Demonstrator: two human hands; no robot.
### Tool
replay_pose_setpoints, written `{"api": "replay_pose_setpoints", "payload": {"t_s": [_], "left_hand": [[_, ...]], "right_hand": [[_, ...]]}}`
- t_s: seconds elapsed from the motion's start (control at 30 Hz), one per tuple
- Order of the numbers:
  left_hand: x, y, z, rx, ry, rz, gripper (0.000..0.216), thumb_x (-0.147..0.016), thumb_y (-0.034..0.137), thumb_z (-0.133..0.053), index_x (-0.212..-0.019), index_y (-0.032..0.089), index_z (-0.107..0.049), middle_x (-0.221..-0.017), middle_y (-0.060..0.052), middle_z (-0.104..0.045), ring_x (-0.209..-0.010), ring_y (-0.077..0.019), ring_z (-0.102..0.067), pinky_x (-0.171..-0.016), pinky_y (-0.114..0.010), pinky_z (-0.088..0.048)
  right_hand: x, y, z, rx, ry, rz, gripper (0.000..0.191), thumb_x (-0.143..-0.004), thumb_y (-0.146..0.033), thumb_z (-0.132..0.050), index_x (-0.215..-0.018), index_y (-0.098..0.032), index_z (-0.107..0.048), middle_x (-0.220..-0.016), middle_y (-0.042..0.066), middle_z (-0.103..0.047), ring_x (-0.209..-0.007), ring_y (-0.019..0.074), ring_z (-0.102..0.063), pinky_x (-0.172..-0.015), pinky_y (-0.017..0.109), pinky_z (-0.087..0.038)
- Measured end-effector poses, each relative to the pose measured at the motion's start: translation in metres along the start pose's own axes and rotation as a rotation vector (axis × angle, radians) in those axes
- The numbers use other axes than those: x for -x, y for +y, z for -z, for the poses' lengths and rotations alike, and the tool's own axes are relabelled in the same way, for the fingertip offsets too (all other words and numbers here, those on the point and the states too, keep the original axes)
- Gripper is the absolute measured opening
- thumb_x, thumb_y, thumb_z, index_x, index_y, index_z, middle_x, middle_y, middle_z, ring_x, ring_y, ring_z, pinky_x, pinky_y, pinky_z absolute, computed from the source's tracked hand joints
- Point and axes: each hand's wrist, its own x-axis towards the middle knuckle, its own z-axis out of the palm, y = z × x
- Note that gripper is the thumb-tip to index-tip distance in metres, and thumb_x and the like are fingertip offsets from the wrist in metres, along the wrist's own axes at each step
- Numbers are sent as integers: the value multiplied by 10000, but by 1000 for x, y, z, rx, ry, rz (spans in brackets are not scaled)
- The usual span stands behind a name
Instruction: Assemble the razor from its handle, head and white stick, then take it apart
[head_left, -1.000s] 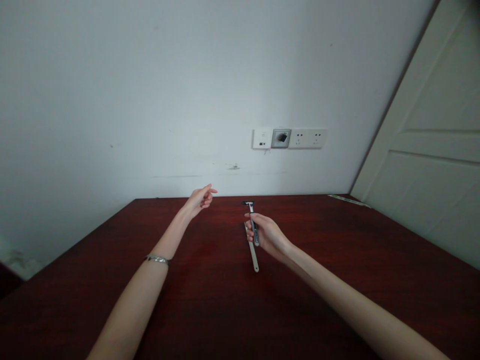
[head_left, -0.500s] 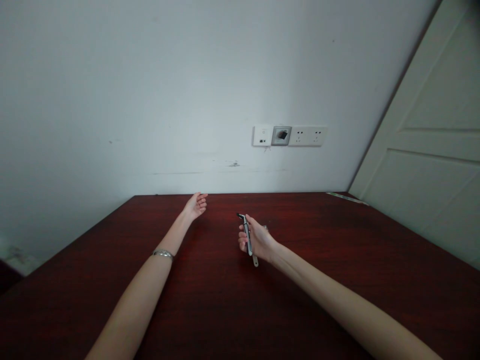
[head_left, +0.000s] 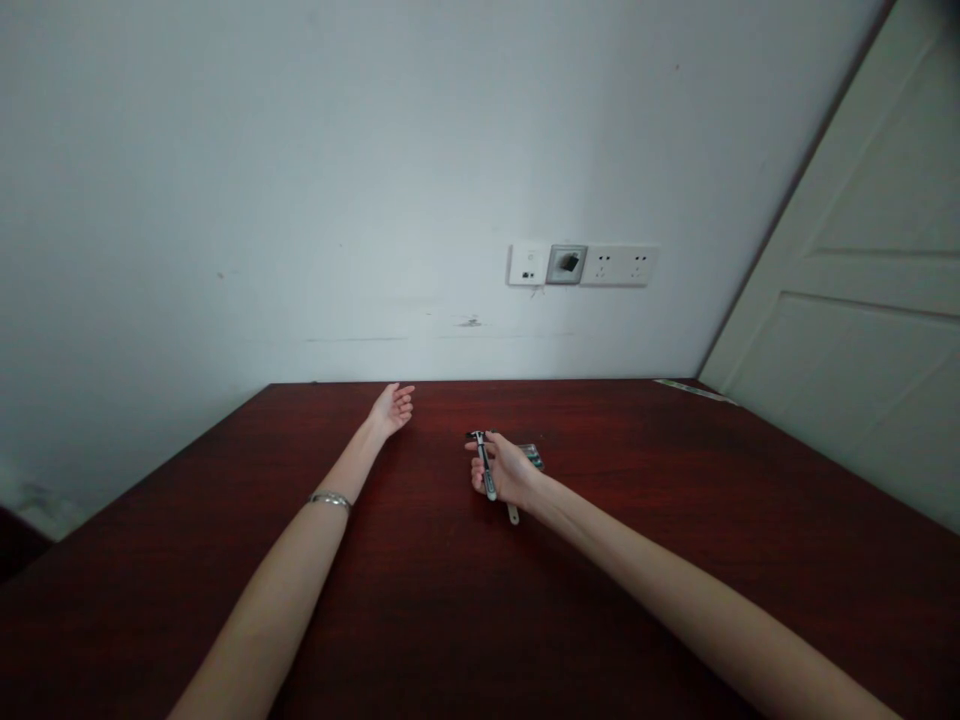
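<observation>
My right hand (head_left: 510, 472) is closed round the grey-and-black handle of a razor (head_left: 486, 470). The razor's dark head points away from me, toward the wall. Under that hand, the pale end of a flat strip with a small hole (head_left: 513, 514) shows; the rest of it is hidden. Just right of the fingers, a small clear-and-teal item (head_left: 532, 456) is partly covered by the hand, and I cannot make out its kind. Palm upward near the table's back edge, my left hand (head_left: 391, 409) holds nothing, its fingers loosely apart. A silver bracelet (head_left: 330, 498) circles the left forearm.
The dark red wooden table (head_left: 420, 620) reaches back to a white wall (head_left: 375, 180). Wall sockets (head_left: 619, 265) sit above it on the right. A thin pale strip (head_left: 694, 390) lies at the back right corner, beside a white panelled door (head_left: 862, 330).
My right hand has shifted slightly left and turned the razor, so its head shows broadside. More of the teal item is uncovered. The left hand's fingers have spread a little.
</observation>
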Motion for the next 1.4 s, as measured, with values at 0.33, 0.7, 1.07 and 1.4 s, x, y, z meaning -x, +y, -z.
{"api": "replay_pose_setpoints", "payload": {"t_s": [0.33,0.7,1.07,1.4], "left_hand": [[-1,-2,1,-29,-51,18,310,-896,332,-380,-832,95,-569,-471,27,-425,-337,-65,-349,-312,-161,-208],[-11,-4,7,-74,-98,56,333,-898,350,-355,-860,100,-570,-484,2,-464,-337,-81,-367,-302,-165,-228],[-15,-5,10,-87,-86,68,343,-897,356,-353,-886,96,-577,-487,-10,-483,-336,-89,-381,-297,-164,-234],[-14,-6,10,-89,-60,53,351,-896,352,-349,-880,89,-581,-484,-2,-471,-334,-83,-367,-299,-164,-233]], "right_hand": [[-6,-1,-3,11,104,-1,255,-904,-335,-308,-764,-172,-445,-517,-50,-369,-416,77,-365,-405,176,-378],[-15,-5,-12,26,203,-107,357,-930,-423,-271,-666,-194,-342,-481,-86,-255,-353,46,-242,-324,107,-219],[-19,-8,-12,-1,178,-203,340,-943,-387,-261,-666,-195,-303,-512,-93,-213,-344,26,-215,-297,72,-128],[-19,-8,-16,-14,185,-195,331,-959,-376,-228,-682,-202,-282,-537,-106,-174,-319,12,-197,-284,68,-90]]}}
